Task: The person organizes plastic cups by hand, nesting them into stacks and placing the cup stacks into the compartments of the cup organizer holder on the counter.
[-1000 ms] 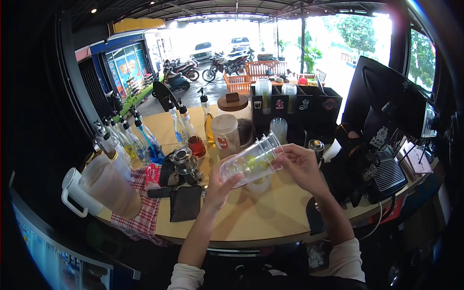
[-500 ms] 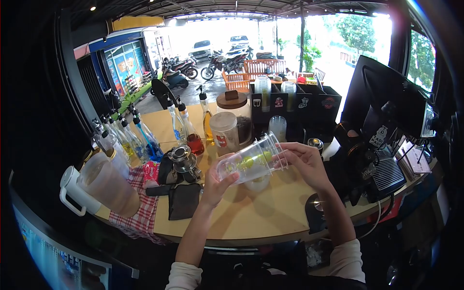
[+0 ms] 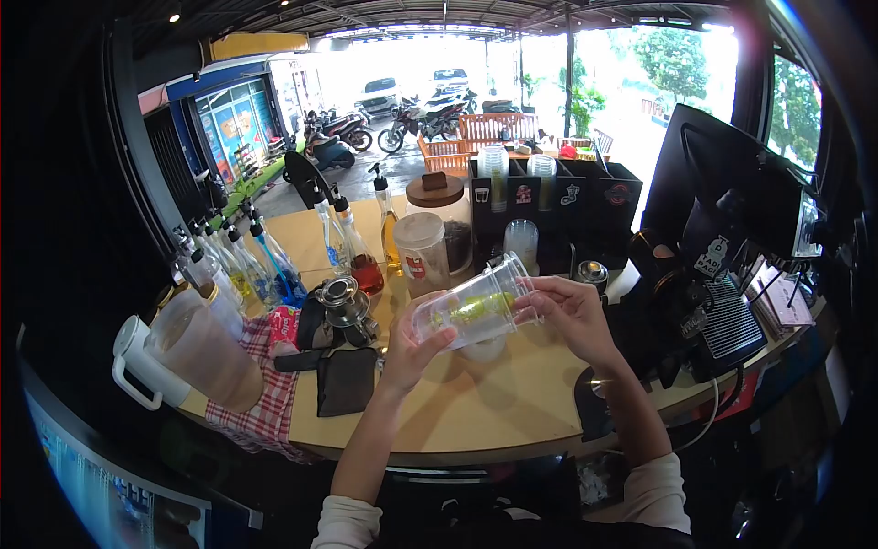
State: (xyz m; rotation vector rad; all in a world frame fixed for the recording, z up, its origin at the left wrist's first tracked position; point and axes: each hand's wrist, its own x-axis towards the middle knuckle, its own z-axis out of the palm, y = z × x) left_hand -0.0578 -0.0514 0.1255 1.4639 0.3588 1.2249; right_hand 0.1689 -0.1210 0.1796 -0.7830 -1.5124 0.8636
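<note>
A small stack of clear plastic cups (image 3: pixel 468 313) with a yellow-green print lies tilted between my hands above the counter, rims up to the right. My left hand (image 3: pixel 409 352) is closed round the base end, its thumb pressed along the lower side. At the rims, the fingers of my right hand (image 3: pixel 578 320) pinch the edge; how many cups they grip I cannot tell. Partly hidden below the stack, a pale, clear round container (image 3: pixel 485 349) stands on the counter. Behind the stack is a lidded tub (image 3: pixel 422 249) with a red label.
Pump bottles (image 3: pixel 368 273) and a metal coffee dripper (image 3: pixel 343 302) stand left of centre. A plastic pitcher (image 3: pixel 206 352) rests on a checked cloth (image 3: pixel 251 421). Behind are a wooden-lidded jar (image 3: pixel 457 229) and a black cup organizer (image 3: pixel 594 220). An espresso machine (image 3: pixel 677 311) and screen (image 3: pixel 732 192) occupy the right.
The cup stack has turned a little in my hands, so its green print now shows more toward the middle. My right fingers stay at the rims; the view has shifted slightly.
</note>
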